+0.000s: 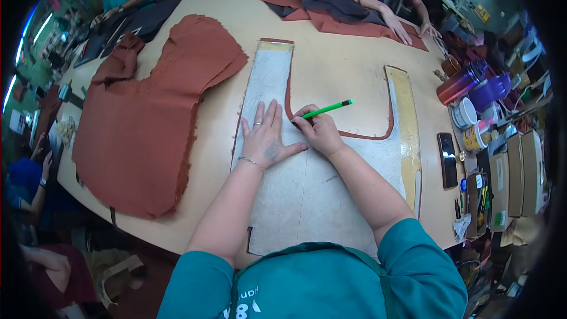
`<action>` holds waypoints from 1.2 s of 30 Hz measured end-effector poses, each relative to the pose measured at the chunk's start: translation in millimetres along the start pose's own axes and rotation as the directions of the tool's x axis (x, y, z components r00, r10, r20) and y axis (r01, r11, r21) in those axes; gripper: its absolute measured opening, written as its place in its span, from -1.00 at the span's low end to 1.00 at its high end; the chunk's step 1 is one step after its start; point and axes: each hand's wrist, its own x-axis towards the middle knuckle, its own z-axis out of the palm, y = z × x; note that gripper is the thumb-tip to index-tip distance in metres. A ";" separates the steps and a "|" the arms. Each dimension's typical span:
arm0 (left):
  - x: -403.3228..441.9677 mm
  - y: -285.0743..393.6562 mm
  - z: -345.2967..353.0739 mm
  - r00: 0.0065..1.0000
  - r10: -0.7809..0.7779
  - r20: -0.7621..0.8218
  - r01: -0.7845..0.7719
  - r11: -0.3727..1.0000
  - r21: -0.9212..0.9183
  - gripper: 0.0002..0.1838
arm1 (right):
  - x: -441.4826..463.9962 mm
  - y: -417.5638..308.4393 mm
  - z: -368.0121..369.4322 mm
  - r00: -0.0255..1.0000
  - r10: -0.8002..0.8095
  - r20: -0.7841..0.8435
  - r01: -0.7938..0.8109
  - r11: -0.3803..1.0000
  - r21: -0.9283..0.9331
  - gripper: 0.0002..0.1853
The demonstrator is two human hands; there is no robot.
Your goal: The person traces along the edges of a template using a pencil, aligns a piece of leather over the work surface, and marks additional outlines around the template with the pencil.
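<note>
A bright green pencil is pinched in my right hand, its tip down at the inner curve of a U-shaped pattern template. Flat on the template's left part lies my left hand, fingers stretched and thumb out toward the right hand. The template is greyish white, with yellow tape along its right arm. Rust-brown fabric shows as a narrow border under the template's inner edge. The pencil's very tip is hidden by my fingers.
Left of the template lies a stack of cut rust-brown fabric. More rust and dark fabric is at the far edge, by another person's hands. Along the right stand a phone, bottles and tubs. Other people work around the table.
</note>
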 end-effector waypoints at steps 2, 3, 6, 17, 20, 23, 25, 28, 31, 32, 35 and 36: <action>4.7 3.1 -6.9 0.990 -0.049 0.129 0.047 0.999 0.015 0.25 | 7.0 1.8 4.0 1.000 0.009 0.005 -0.009 1.000 0.008 -0.88; 3.9 1.8 -3.6 0.996 -0.029 0.080 0.028 1.000 0.014 0.22 | 13.1 1.3 9.7 1.000 -0.004 -0.020 0.004 1.000 0.009 -0.88; 3.3 0.2 -2.0 0.997 -0.024 0.069 0.023 0.999 0.023 0.21 | 36.2 0.4 23.2 0.995 0.009 -0.103 -0.009 1.000 -0.005 -0.88; 3.6 2.5 -2.5 0.994 -0.048 0.103 0.045 0.999 0.022 0.21 | -1.1 -31.3 -35.9 0.950 0.180 0.257 -0.160 0.982 -0.098 -0.86; 4.1 2.6 -7.6 0.994 -0.049 0.101 0.049 0.999 0.005 0.22 | 20.3 -24.3 -10.0 0.968 0.122 0.219 -0.110 0.992 -0.066 -0.86; 4.1 2.9 -5.0 0.994 -0.046 0.096 0.043 0.999 0.027 0.21 | 55.1 -9.3 16.5 0.999 0.042 -0.002 -0.042 0.998 -0.046 -0.86; 4.4 3.4 -7.2 0.994 -0.049 0.096 0.046 0.998 0.030 0.21 | 61.8 -9.5 19.8 0.997 0.027 -0.078 -0.029 0.999 -0.023 -0.85; 3.5 4.4 -6.3 0.995 -0.042 0.090 0.041 0.999 0.015 0.21 | 32.4 -30.1 -2.7 0.977 0.143 0.159 -0.124 0.984 -0.124 -0.85; 4.7 1.1 -2.1 0.995 -0.045 0.083 0.045 0.999 0.007 0.22 | -4.8 -22.8 -31.2 0.973 0.069 0.221 -0.029 0.983 -0.182 -0.85; 4.9 1.0 -0.9 0.996 -0.041 0.085 0.040 0.999 0.011 0.22 | -10.8 -17.0 -41.9 0.967 0.094 0.236 -0.053 0.984 -0.172 -0.84; 3.6 2.8 -3.5 0.994 -0.061 0.091 0.059 0.998 0.027 0.22 | -21.9 -7.5 -67.3 0.962 0.160 0.222 -0.129 0.981 -0.147 -0.82; 4.8 4.9 -2.0 0.995 -0.056 0.085 0.054 0.998 0.026 0.21 | -20.9 -10.3 -69.4 0.965 0.159 0.207 -0.126 0.978 -0.168 -0.81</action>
